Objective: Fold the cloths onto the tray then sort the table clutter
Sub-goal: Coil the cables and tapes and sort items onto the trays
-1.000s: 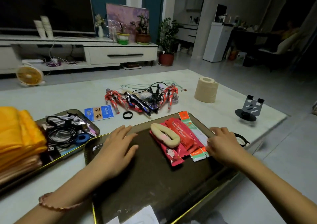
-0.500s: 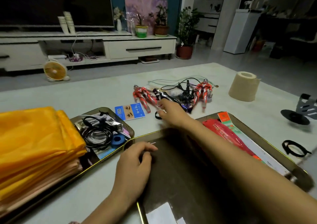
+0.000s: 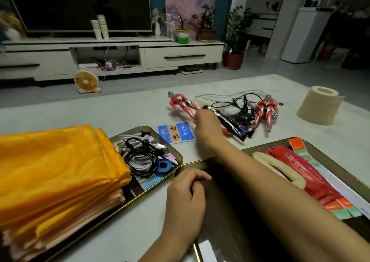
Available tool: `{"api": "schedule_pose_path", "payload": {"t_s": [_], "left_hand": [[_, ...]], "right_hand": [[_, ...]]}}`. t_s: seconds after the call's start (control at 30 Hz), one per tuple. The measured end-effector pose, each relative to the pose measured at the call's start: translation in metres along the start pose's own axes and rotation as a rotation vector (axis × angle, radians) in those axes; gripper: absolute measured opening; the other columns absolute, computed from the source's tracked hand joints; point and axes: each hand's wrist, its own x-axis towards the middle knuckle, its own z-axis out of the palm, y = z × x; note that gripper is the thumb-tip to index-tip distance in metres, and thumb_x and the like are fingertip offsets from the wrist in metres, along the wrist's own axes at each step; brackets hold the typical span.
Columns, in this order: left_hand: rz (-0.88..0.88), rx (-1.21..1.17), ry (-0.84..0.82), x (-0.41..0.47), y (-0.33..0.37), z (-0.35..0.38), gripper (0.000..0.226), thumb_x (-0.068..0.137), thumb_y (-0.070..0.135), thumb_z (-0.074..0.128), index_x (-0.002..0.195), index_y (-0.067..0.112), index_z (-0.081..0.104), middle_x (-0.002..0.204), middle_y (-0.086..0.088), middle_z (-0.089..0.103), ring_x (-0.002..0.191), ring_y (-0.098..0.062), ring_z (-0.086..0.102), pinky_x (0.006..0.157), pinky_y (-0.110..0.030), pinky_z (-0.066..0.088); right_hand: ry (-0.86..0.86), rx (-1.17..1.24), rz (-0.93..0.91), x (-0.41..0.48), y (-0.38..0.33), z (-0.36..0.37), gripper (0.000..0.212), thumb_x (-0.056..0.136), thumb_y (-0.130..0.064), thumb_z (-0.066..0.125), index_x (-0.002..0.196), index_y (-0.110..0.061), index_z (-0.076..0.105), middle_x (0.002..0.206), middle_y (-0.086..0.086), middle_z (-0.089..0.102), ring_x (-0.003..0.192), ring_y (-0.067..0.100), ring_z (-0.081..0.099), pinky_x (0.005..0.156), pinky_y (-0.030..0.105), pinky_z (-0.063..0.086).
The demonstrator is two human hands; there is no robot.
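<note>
Where right hand [image 3: 208, 125] touches, figure [image 3: 228, 121], head far-left

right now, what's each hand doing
Left hand: fingers curled on tray corner, grip unclear.
Right hand: at the toy figures, fingers hidden, cannot tell.

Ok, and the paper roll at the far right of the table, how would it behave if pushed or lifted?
The paper roll stands on its flat end, so a low push would probably slide it; a high one might tip it and let it roll. It looks softly wound with a hollow core: likely light, squashable.
</note>
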Motion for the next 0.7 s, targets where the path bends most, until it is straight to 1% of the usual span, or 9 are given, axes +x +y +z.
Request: {"api": "schedule_pose_path", "payload": {"t_s": [0.07, 0.13, 0.23, 0.33, 0.4, 0.5, 0.57, 0.6, 0.7], "left_hand": [[0.014, -0.076, 0.087, -0.001, 0.002, -0.001, 0.033, 0.074, 0.008, 0.038, 0.078, 0.028, 0.063, 0.085, 0.016, 0.064, 0.085, 0.001, 0.058, 0.072, -0.007, 0.039], [0.054, -0.119, 0.158, -0.002, 0.004, 0.000, 0.032, 0.079, 0.006, 0.039, 0.084, 0.028, 0.061, 0.091, 0.013, 0.063, 0.093, 0.002, 0.057, 0.079, -0.006, 0.039], [0.072, -0.121, 0.246, -0.003, 0.001, 0.000, 0.028, 0.084, 0.011, 0.041, 0.098, 0.031, 0.055, 0.108, 0.007, 0.058, 0.103, 0.003, 0.052, 0.088, -0.008, 0.038], [0.056, -0.160, 0.294, -0.004, 0.003, 0.000, 0.031, 0.086, 0.015, 0.041, 0.107, 0.035, 0.049, 0.115, 0.006, 0.055, 0.107, 0.003, 0.050, 0.090, -0.008, 0.036], [0.054, -0.157, 0.317, -0.004, 0.004, 0.000, 0.032, 0.086, 0.015, 0.040, 0.108, 0.037, 0.047, 0.116, 0.003, 0.052, 0.106, 0.007, 0.049, 0.090, -0.006, 0.034], [0.052, -0.111, 0.350, -0.004, 0.005, -0.001, 0.029, 0.086, 0.013, 0.038, 0.108, 0.030, 0.048, 0.114, 0.003, 0.048, 0.104, 0.012, 0.045, 0.087, -0.002, 0.032], [-0.007, -0.111, 0.330, -0.009, 0.009, 0.002, 0.028, 0.086, 0.012, 0.040, 0.109, 0.024, 0.050, 0.111, 0.005, 0.051, 0.105, 0.008, 0.048, 0.086, -0.001, 0.033], [-0.053, -0.133, 0.318, -0.013, 0.011, 0.004, 0.027, 0.089, 0.009, 0.041, 0.111, 0.021, 0.051, 0.112, 0.004, 0.052, 0.108, 0.001, 0.050, 0.087, -0.003, 0.034], [-0.211, -0.171, 0.344, -0.029, 0.017, 0.006, 0.037, 0.094, 0.001, 0.041, 0.128, 0.015, 0.045, 0.129, 0.000, 0.051, 0.123, -0.014, 0.046, 0.105, -0.022, 0.035]], "right_hand": [[0.037, 0.050, -0.081, -0.007, 0.003, -0.015, 0.017, 0.093, -0.009, 0.051, 0.106, -0.002, 0.059, 0.112, 0.016, 0.060, 0.103, 0.033, 0.055, 0.078, 0.036, 0.041], [0.048, 0.110, -0.182, -0.028, 0.007, -0.034, 0.018, 0.092, -0.016, 0.056, 0.104, -0.004, 0.062, 0.107, 0.014, 0.062, 0.100, 0.032, 0.055, 0.078, 0.037, 0.042], [0.064, 0.222, -0.305, -0.094, 0.018, -0.060, 0.015, 0.087, -0.020, 0.060, 0.092, -0.008, 0.067, 0.089, 0.008, 0.064, 0.084, 0.027, 0.058, 0.070, 0.030, 0.041], [0.006, 0.266, -0.333, -0.173, 0.036, -0.089, 0.024, 0.085, -0.034, 0.050, 0.087, -0.016, 0.066, 0.081, -0.003, 0.062, 0.076, 0.012, 0.056, 0.064, 0.018, 0.039], [-0.043, 0.236, -0.330, -0.212, 0.045, -0.098, 0.028, 0.085, -0.039, 0.044, 0.087, -0.022, 0.066, 0.082, -0.010, 0.062, 0.075, 0.005, 0.057, 0.061, 0.016, 0.046], [-0.021, 0.171, -0.347, -0.246, 0.045, -0.094, 0.031, 0.085, -0.044, 0.043, 0.079, -0.026, 0.067, 0.075, -0.012, 0.061, 0.067, 0.004, 0.060, 0.057, 0.018, 0.050], [-0.002, 0.119, -0.383, -0.256, 0.040, -0.087, 0.035, 0.088, -0.046, 0.039, 0.073, -0.027, 0.065, 0.070, -0.011, 0.059, 0.064, 0.007, 0.059, 0.055, 0.019, 0.047], [0.010, 0.121, -0.404, -0.258, 0.038, -0.086, 0.033, 0.085, -0.044, 0.041, 0.070, -0.026, 0.064, 0.069, -0.011, 0.058, 0.063, 0.008, 0.058, 0.054, 0.019, 0.045], [-0.011, 0.073, -0.461, -0.255, 0.029, -0.084, 0.027, 0.076, -0.041, 0.042, 0.065, -0.025, 0.062, 0.066, -0.012, 0.055, 0.063, 0.006, 0.052, 0.048, 0.018, 0.039]]}}
